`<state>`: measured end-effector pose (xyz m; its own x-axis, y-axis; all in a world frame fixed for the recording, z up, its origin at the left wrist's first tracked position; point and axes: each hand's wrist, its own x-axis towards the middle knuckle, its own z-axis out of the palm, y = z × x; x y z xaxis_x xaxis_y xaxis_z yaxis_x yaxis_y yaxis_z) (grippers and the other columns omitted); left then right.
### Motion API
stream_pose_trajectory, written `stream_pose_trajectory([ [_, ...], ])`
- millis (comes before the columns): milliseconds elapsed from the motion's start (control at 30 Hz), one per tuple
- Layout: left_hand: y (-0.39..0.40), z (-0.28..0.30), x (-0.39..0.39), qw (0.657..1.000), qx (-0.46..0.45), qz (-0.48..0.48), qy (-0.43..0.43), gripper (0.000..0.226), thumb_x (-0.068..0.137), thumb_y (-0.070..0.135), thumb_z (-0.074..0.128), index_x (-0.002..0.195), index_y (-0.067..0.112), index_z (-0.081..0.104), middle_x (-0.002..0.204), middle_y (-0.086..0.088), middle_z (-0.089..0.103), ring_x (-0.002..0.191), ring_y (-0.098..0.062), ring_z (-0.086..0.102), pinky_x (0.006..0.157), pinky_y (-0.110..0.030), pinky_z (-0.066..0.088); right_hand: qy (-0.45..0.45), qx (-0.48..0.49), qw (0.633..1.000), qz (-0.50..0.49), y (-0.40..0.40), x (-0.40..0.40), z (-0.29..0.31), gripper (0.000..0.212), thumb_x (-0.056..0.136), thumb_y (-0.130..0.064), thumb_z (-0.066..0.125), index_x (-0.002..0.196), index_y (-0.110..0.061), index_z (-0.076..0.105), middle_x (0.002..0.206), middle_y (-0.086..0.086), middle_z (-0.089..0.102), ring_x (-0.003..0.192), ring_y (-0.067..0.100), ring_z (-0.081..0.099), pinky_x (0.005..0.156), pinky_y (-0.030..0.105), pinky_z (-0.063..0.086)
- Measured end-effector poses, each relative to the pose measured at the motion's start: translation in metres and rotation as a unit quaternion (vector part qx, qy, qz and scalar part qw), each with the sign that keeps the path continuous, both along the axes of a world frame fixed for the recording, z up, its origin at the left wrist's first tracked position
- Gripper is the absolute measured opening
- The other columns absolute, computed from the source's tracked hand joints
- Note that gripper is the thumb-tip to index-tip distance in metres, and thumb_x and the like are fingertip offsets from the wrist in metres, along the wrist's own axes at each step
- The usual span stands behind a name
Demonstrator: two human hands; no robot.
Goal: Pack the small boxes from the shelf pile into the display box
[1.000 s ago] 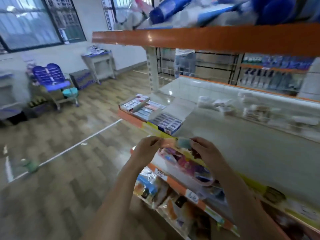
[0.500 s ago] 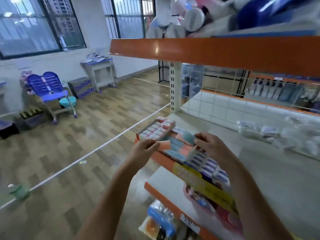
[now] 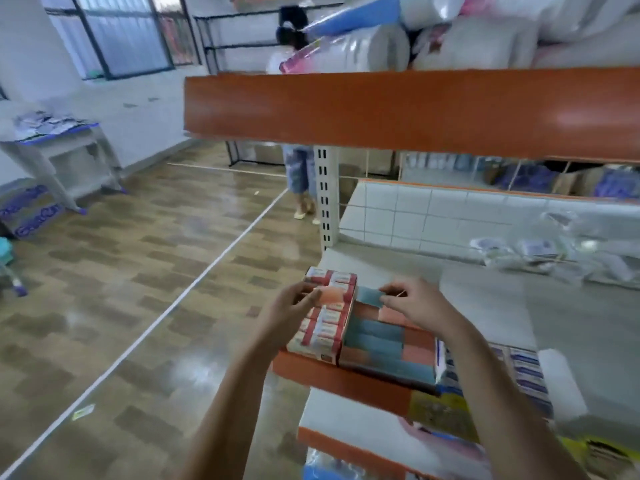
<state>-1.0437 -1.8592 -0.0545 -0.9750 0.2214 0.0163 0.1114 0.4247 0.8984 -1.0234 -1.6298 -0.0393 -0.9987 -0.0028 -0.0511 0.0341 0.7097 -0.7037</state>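
Note:
At the shelf's left front corner stands a red and white display box (image 3: pixel 320 344) filled with rows of small boxes. Beside it on the right lies a second display box (image 3: pixel 388 344) with teal and salmon small boxes laid flat. My left hand (image 3: pixel 291 306) pinches a salmon small box (image 3: pixel 330 295) just above the red and white box. My right hand (image 3: pixel 415 304) pinches a teal small box (image 3: pixel 369 295) over the far end of the teal and salmon rows. A pile of pale wrapped small packs (image 3: pixel 540 252) lies farther back on the right of the shelf.
An orange-edged upper shelf (image 3: pixel 398 109) hangs close overhead, loaded with bulky plastic-wrapped packs. A blue and white box display (image 3: pixel 526 372) sits right of the teal rows. A person (image 3: pixel 298 168) stands in the aisle behind the shelf post. A white table (image 3: pixel 59 150) stands at the far left.
The view has swung up and closer to the shelf. Both hands have moved forward with their small boxes, from the shelf's front edge to above the display boxes.

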Motion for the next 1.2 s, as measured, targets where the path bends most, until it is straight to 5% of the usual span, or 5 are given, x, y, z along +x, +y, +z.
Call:
stream_pose_trajectory([
  [100, -0.009, -0.006, -0.027, 0.999, -0.016, -0.044, -0.012, 0.008, 0.092, 0.028, 0.056, 0.087, 0.031, 0.062, 0.079, 0.002, 0.068, 0.073, -0.021, 0.064, 0.065, -0.034, 0.051, -0.018, 0.025, 0.999, -0.040, -0.013, -0.003, -0.005, 0.021, 0.089, -0.023, 0.061, 0.109, -0.020, 0.067, 0.102, -0.005, 0.066, 0.084, 0.004, 0.055, 0.066, 0.014, 0.039],
  [300, -0.024, -0.015, -0.055, 0.992, -0.027, -0.123, -0.015, 0.014, 0.091, 0.035, 0.054, 0.094, 0.026, 0.064, 0.079, 0.004, 0.066, 0.070, -0.015, 0.060, 0.060, -0.024, 0.046, -0.037, 0.043, 0.992, -0.111, -0.028, -0.002, -0.011, 0.014, 0.089, -0.023, 0.061, 0.099, -0.032, 0.061, 0.088, -0.014, 0.058, 0.075, -0.004, 0.055, 0.056, 0.012, 0.039],
  [700, -0.017, -0.010, -0.057, 0.987, 0.013, -0.157, -0.010, 0.009, 0.091, 0.034, 0.055, 0.086, 0.035, 0.062, 0.078, 0.009, 0.067, 0.068, 0.004, 0.060, 0.060, -0.015, 0.043, -0.015, 0.083, 0.987, -0.138, -0.035, -0.009, -0.013, 0.020, 0.090, -0.021, 0.058, 0.108, -0.024, 0.067, 0.105, -0.007, 0.061, 0.089, 0.005, 0.054, 0.075, 0.017, 0.041],
  [933, -0.015, -0.008, -0.053, 0.989, 0.005, -0.146, -0.017, 0.018, 0.092, 0.033, 0.053, 0.102, 0.023, 0.063, 0.087, 0.006, 0.066, 0.078, -0.006, 0.061, 0.063, -0.016, 0.043, 0.021, 0.129, 0.986, -0.107, -0.040, -0.008, -0.026, 0.022, 0.088, -0.021, 0.061, 0.108, -0.029, 0.063, 0.103, -0.007, 0.051, 0.087, 0.004, 0.051, 0.080, 0.020, 0.045],
  [1200, -0.012, -0.008, -0.050, 0.991, 0.000, -0.133, -0.017, 0.021, 0.092, 0.031, 0.052, 0.107, 0.019, 0.063, 0.090, 0.005, 0.066, 0.082, -0.006, 0.061, 0.066, -0.015, 0.043, 0.060, 0.226, 0.969, -0.074, -0.046, -0.010, -0.036, 0.035, 0.085, -0.029, 0.065, 0.118, -0.027, 0.055, 0.115, -0.010, 0.048, 0.111, 0.008, 0.041, 0.090, 0.024, 0.036],
])
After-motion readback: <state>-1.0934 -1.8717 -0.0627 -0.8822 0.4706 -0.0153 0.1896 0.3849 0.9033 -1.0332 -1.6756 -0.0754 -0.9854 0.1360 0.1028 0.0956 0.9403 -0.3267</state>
